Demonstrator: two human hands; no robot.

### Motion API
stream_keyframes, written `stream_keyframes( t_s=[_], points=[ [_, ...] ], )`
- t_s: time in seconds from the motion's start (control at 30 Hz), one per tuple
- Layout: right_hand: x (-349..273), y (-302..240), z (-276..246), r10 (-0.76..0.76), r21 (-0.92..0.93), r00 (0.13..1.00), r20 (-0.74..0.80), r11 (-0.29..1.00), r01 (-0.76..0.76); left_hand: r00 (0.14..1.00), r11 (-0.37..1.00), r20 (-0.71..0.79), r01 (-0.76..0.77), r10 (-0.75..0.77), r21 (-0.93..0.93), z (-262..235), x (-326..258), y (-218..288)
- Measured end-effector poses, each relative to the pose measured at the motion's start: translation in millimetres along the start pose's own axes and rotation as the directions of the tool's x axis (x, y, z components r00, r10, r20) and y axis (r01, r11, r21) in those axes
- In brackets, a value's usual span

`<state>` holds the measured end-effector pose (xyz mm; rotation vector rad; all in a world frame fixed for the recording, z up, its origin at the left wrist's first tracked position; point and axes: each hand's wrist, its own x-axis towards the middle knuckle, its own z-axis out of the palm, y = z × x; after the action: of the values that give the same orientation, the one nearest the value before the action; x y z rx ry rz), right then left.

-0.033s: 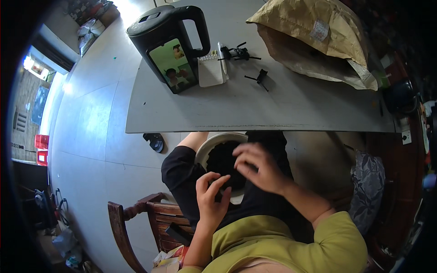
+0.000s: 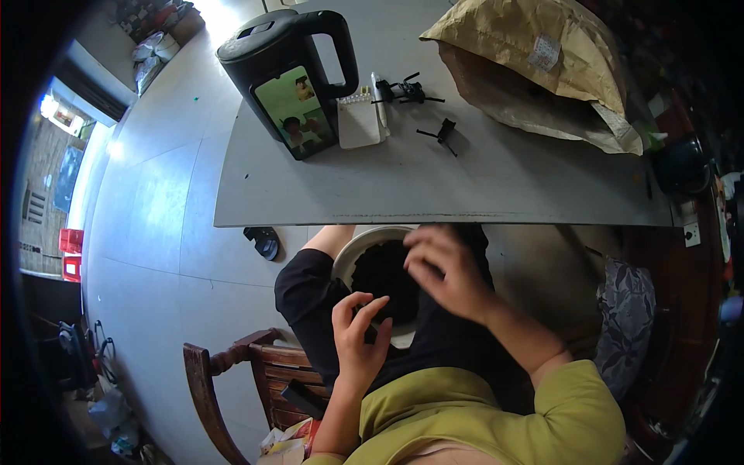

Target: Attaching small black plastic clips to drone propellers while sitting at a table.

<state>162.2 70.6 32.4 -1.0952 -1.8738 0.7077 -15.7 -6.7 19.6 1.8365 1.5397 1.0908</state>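
Observation:
Between my thighs rests a pale round bowl [image 2: 342, 260] with a dark black mass [image 2: 381, 280] in it, whose single pieces I cannot make out. At the bowl's near left edge is my left hand [image 2: 360, 339], its fingers bent and thumb apart from them. Only black shows in that gap. Over the bowl's right edge hovers my right hand [image 2: 451, 275], fingertips smeared by motion, so whether it pinches anything is hidden.
Just ahead is the grey table's edge [image 2: 434, 219]. On the table stand a black kettle [image 2: 291, 46], a phone [image 2: 294, 112] leaning on it, a small notepad [image 2: 360, 124], black clip-like stands [image 2: 444, 133] and a brown paper bag [image 2: 535, 70]. A wooden chair [image 2: 256, 356] surrounds me.
My right hand has shifted slightly up and to the right, toward the table edge. My left hand and the bowl have hardly moved.

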Motion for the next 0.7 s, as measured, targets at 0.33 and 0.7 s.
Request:
stream_keyframes(
  t_s=[0.33,0.7],
  points=[
    [89,102,-13,-0.021,-0.780,0.974,-0.224,0.603,-0.167,0.994,0.997,0.109,-0.020,0.028,-0.073,1,-2,0],
    [-35,0,28,0.082,0.760,0.802,0.592,0.275,-0.589,0.964,0.660,0.142,0.259,-0.226,-0.705,-3,-2,-13]
  ],
)
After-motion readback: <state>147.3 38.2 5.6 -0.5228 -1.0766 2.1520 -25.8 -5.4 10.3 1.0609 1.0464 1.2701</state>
